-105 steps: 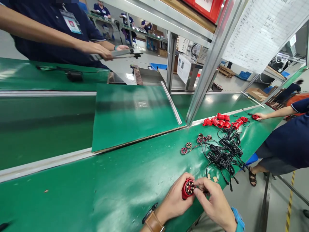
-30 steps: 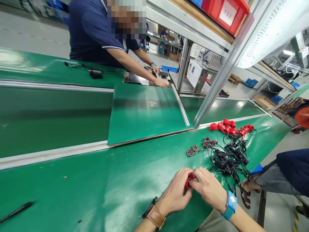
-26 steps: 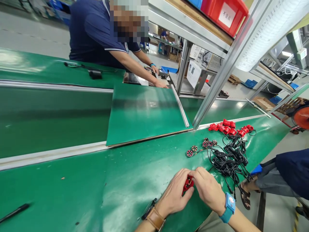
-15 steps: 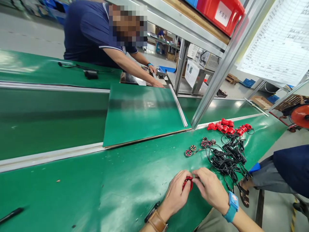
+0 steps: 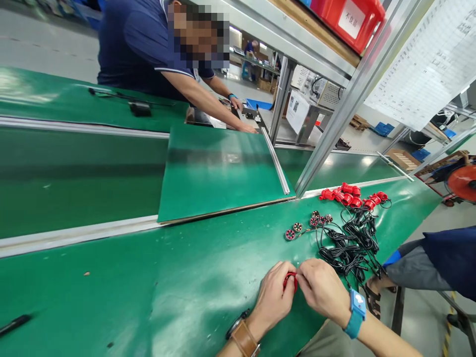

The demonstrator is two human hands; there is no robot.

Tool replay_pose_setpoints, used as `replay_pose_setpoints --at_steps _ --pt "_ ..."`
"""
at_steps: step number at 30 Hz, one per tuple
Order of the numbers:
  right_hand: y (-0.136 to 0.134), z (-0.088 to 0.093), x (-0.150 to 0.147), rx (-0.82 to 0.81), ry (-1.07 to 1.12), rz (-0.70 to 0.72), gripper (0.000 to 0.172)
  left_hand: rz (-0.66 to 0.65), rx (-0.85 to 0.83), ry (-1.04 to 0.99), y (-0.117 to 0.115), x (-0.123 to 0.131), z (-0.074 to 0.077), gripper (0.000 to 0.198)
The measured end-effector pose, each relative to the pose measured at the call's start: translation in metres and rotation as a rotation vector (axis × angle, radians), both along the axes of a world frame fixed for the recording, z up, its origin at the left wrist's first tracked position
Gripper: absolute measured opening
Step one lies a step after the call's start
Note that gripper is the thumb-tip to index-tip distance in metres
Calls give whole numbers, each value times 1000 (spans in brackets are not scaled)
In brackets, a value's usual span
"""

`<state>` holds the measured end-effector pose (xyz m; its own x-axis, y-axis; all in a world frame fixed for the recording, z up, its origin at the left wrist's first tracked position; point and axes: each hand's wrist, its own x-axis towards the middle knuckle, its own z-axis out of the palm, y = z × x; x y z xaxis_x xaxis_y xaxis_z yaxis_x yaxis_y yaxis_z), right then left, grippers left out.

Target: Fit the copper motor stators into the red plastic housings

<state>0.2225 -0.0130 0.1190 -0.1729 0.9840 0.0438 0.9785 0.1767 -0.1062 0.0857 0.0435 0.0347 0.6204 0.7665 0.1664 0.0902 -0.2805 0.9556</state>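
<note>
The head camera looks down on a green bench [image 5: 148,297] where both of the wearer's hands meet over one small red housing [image 5: 290,281] near the front edge. The left hand [image 5: 273,297], with a brown watch strap [image 5: 243,338] at the wrist, curls around the part from the left and grips it. The right hand [image 5: 323,290], above a blue wristband [image 5: 355,312], closes on it from the other side, fingertips pinching at its top. Only a sliver of red shows between the fingers, so how the part sits inside cannot be told.

Judging from this, the step in hand is fitting or pressing something into the housing by finger force. The next move likely calls for steady, square pressure while the left hand keeps the shell from turning.

Farther along the bench lie small round wound cores [image 5: 297,228], a tangle of black cables [image 5: 349,243] and a row of red housings [image 5: 351,196] by the aluminium post [image 5: 327,134]. Across the bench another person's arm [image 5: 208,104] reaches to a green board [image 5: 219,168].
</note>
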Motion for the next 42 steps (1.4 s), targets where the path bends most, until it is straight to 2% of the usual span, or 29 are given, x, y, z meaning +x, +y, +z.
replay_pose_setpoints --at_steps 6,9,11,14,18,23,27,33,36,38,40,42 --pt "9 -5 -1 -29 71 -35 19 77 -77 -29 2 2 -3 21" --pt "9 -2 5 -12 178 6 12 -13 -86 -72 4 -5 -2 20" --pt "5 1 10 0 194 78 15 -96 -28 -97 5 -11 -1 17" --pt "1 7 16 -33 105 221 24 -135 55 -91 5 -14 -1 31" --pt "2 17 18 -118 -24 307 21 -119 74 -70 3 -12 -3 47" --pt "10 32 14 -198 -123 329 8 -109 76 -8 2 -9 -2 44" --pt "16 36 14 -205 -130 381 11 -98 64 10 2 -9 0 38" --pt "15 37 22 -185 -127 501 14 -96 83 49 1 -8 0 41" --pt "16 37 19 -200 -111 483 8 -106 112 71 0 -7 -2 40" --pt "18 34 13 -218 -97 439 11 -118 131 59 -1 -7 -6 40" --pt "20 29 6 -211 -100 356 13 -127 111 10 -2 -8 -11 46" --pt "21 26 1 -191 -75 258 5 -133 71 -44 -3 -9 -20 59"
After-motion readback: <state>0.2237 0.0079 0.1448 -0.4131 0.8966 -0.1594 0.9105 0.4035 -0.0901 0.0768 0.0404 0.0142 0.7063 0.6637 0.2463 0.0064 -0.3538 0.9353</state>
